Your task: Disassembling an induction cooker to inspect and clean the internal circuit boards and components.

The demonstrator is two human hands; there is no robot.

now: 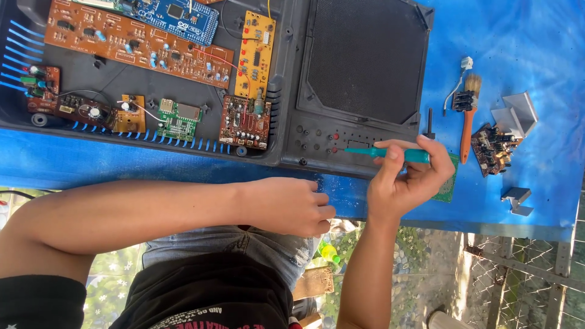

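Circuit boards (140, 42) in the open casing (286, 116), brush (468, 113) right of it, perhaps touching a small board (495, 149)

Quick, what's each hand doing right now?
Left hand: closed in a loose fist on the table's edge, holding nothing that shows.
Right hand: closed around a teal screwdriver.

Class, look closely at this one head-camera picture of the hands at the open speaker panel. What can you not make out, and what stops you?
- Green circuit board: mostly covered by the right hand, head view.
- Teal screwdriver tip: too small to tell whether it touches the black panel.
- Left hand: its curled fingers hide the palm.
- Blue board: cut off by the top edge.
- Parts on the brown boards: too small to identify.
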